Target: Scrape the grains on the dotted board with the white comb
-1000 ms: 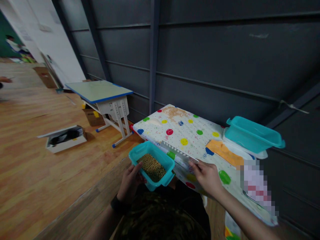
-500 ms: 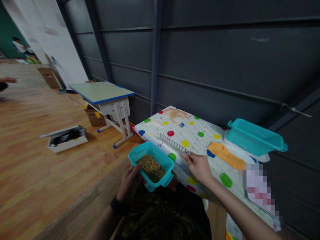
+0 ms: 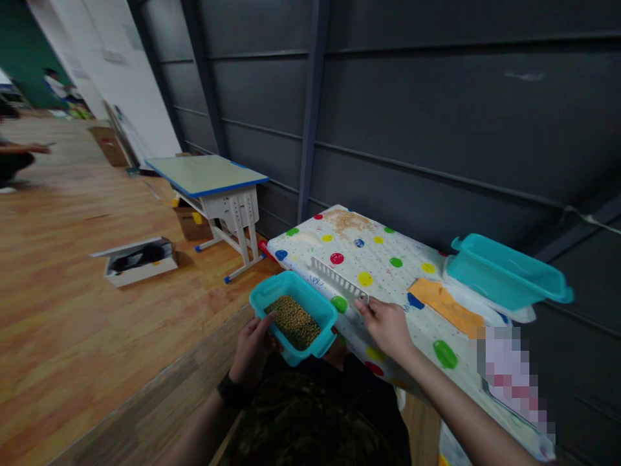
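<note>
My left hand (image 3: 251,349) grips the near left side of a teal plastic container (image 3: 324,307), thumb over its rim. Soybean-like beans (image 3: 294,321) cover the container's bottom. It is held beside the near edge of a table with a dotted cloth (image 3: 378,260). Closed around the right end of a white slotted plastic strip (image 3: 337,278) is my right hand (image 3: 388,329). The strip lies along or just above the cloth near the table's edge; I cannot tell if it touches. Small tan grains (image 3: 350,222) are spread at the table's far end.
On the table's right are a second teal container (image 3: 514,272), an orange cloth (image 3: 446,304) and a blurred-out object (image 3: 517,375). A school desk (image 3: 208,173) stands beyond, with an open white box (image 3: 143,262) on the floor. A crouching person (image 3: 17,155) is far left.
The view has turned slightly left, so the room sits further right in the picture. Both hands keep their holds, with the container and strip nearly unmoved.
</note>
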A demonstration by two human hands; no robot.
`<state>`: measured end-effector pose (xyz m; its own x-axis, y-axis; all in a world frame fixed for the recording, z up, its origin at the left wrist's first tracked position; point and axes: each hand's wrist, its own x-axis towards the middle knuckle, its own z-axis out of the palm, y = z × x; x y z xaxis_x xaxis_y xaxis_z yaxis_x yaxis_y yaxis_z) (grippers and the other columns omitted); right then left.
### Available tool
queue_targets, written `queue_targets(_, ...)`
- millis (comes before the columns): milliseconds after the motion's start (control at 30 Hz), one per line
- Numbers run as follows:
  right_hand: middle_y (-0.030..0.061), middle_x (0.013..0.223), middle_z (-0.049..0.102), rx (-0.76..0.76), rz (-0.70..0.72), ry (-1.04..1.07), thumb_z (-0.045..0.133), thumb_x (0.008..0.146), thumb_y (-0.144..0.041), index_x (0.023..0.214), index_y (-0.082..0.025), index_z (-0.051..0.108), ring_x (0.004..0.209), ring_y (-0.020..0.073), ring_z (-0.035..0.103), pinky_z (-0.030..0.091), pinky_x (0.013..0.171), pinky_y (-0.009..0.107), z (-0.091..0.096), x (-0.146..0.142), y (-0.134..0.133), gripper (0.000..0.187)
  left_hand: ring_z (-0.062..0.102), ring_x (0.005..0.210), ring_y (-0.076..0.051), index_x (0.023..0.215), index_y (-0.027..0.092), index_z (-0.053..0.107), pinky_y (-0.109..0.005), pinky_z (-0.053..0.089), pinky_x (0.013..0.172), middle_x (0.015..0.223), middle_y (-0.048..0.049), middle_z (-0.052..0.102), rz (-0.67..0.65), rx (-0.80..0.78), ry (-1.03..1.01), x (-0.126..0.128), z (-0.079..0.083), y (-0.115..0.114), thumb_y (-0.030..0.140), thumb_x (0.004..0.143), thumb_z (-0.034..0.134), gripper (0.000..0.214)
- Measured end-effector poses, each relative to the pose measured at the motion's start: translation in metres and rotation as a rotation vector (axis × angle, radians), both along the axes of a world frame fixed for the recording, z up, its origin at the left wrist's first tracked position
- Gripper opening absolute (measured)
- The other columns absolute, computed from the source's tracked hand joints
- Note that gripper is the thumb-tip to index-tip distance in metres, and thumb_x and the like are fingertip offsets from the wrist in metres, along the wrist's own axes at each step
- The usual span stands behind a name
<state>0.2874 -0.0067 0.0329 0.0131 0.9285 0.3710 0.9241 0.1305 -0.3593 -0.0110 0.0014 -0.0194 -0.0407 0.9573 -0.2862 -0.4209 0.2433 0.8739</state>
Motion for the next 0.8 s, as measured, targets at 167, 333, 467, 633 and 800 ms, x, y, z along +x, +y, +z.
queue_targets(167, 0.0073, 0.061, 0.072, -0.002, -0.021, 0.074, 0.049, 0.107, -0.053, 0.062, -0.026, 0.06, 0.057, 0.0222, 0.066, 0.04, 0.062, 0.032, 0.007, 0.012, -0.001, 0.054, 0.055, 0.041, -0.014, 0.064, 0.022, 0.063, -0.027, 0.048, 0.044, 0.047, 0.0059, 0.058, 0.036, -0.011, 0.024, -0.002, -0.005, 0.001, 0.055, 0.064, 0.096, 0.047)
queue_targets(333, 0.007, 0.059, 0.071, -0.073, -0.165, -0.005, 0.057, 0.102, -0.039, 0.061, -0.026, 0.061, 0.062, 0.0243, 0.068, 0.039, 0.061, 0.031, 0.022, 0.014, 0.043, 0.043, 0.053, 0.037, -0.014, 0.062, 0.024, 0.06, -0.027, 0.045, 0.04, 0.044, 0.0068, 0.055, 0.065, -0.014, 0.045, 0.003, -0.01, 0.005, 0.055, 0.063, 0.093, 0.045)
queue_targets(467, 0.0078, 0.065, 0.075, -0.108, -0.165, -0.057, 0.058, 0.101, -0.032, 0.06, -0.026, 0.058, 0.067, 0.0237, 0.07, 0.039, 0.064, 0.03, 0.026, 0.006, 0.057, 0.041, 0.052, 0.036, -0.013, 0.06, 0.024, 0.057, -0.025, 0.043, 0.04, 0.043, 0.0072, 0.054, 0.069, -0.005, 0.044, 0.003, -0.01, 0.006, 0.052, 0.065, 0.092, 0.045)
queue_targets(633, 0.0039, 0.06, 0.071, -0.124, 0.018, 0.094, 0.055, 0.103, -0.039, 0.061, -0.026, 0.057, 0.059, 0.0217, 0.066, 0.043, 0.063, 0.029, 0.016, 0.011, 0.027, 0.044, 0.055, 0.038, -0.014, 0.063, 0.023, 0.063, -0.026, 0.044, 0.04, 0.045, 0.006, 0.057, 0.066, -0.03, 0.034, -0.001, -0.011, 0.008, 0.054, 0.061, 0.094, 0.045)
queue_targets(800, 0.0026, 0.051, 0.064, -0.064, -0.017, 0.248, 0.054, 0.102, -0.053, 0.059, -0.026, 0.058, 0.052, 0.0217, 0.062, 0.042, 0.058, 0.03, 0.011, 0.036, 0.008, 0.051, 0.053, 0.037, -0.014, 0.059, 0.024, 0.062, -0.027, 0.046, 0.041, 0.043, 0.0048, 0.055, 0.085, -0.027, 0.05, -0.003, -0.016, 0.01, 0.054, 0.066, 0.094, 0.044)
